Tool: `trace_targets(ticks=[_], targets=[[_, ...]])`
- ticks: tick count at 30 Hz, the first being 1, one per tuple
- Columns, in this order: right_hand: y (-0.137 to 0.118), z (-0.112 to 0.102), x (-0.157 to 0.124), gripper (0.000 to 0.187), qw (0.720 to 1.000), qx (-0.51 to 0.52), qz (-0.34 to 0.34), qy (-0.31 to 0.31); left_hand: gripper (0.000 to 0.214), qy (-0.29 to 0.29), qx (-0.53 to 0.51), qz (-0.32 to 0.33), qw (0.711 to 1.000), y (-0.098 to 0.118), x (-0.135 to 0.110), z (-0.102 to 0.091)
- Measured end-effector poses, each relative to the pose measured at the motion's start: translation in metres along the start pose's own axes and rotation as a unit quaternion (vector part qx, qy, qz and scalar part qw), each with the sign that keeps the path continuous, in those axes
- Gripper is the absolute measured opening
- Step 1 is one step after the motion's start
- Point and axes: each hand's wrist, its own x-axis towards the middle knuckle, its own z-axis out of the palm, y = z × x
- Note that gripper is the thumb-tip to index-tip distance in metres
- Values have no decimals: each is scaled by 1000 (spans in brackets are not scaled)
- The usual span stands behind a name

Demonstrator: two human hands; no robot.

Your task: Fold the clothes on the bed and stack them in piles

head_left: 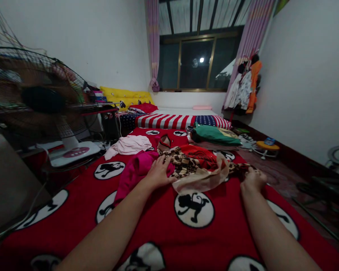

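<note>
A brown-and-cream patterned garment point(186, 165) with a sheer beige edge lies spread on the red blanket point(164, 229). My left hand point(159, 174) rests on its left side, fingers stretched forward and thumb apart, where it meets a magenta cloth point(134, 171). At the right, my right hand point(253, 181) is closed around the outstretched end of the patterned garment. Red fabric point(199, 152) lies against the garment's far side. Beyond my left hand is a crumpled pale pink garment point(130, 145).
A green folded garment point(214, 134) tops a clothes pile at the far right of the blanket. A fan point(42, 98) stands at left. Behind are a striped bedspread point(166, 121) and yellow pillow point(127, 96). On the right floor is a small orange-topped stool point(267, 146).
</note>
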Motion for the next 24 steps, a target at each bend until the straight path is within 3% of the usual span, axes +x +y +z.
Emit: trace_targets(ticks=[2, 4, 5, 7, 9, 11, 12, 14, 16, 18, 20, 24], targets=[[-4, 3, -11, 36, 999, -36, -21, -16, 101, -24, 3, -22, 999, -1, -1, -2], [-11, 10, -30, 52, 983, -90, -74, -144, 100, -30, 14, -28, 999, -1, -2, -9], [-15, 13, -42, 62, 957, -128, -110, -238, 99, -32, 26, -34, 999, -2, -3, -14], [-23, 19, -67, 82, 865, -221, -187, -409, 100, -29, 67, -57, 996, -5, -5, -26], [-29, 24, -89, 94, 765, -328, -251, -494, 105, -20, 106, -100, 989, -14, -7, -35], [-33, 28, -106, 85, 682, -427, -295, -515, 108, -20, 119, -147, 982, -25, -9, -39], [-34, 30, -112, 73, 654, -463, -308, -513, 105, -24, 118, -164, 979, -32, -9, -39], [-36, 32, -119, 43, 626, -505, -322, -499, 89, -26, 110, -181, 977, -44, -8, -36], [-35, 34, -121, 21, 628, -515, -329, -481, 62, -10, 98, -188, 977, -56, -4, -33], [-32, 34, -118, 16, 661, -500, -325, -456, 39, 15, 82, -194, 977, -69, 2, -38], [-28, 35, -112, 17, 720, -461, -301, -423, 27, 44, 71, -202, 976, -87, 11, -55], [-17, 37, -97, 21, 836, -378, -208, -338, 26, 140, 43, -247, 958, -128, 32, -110]])
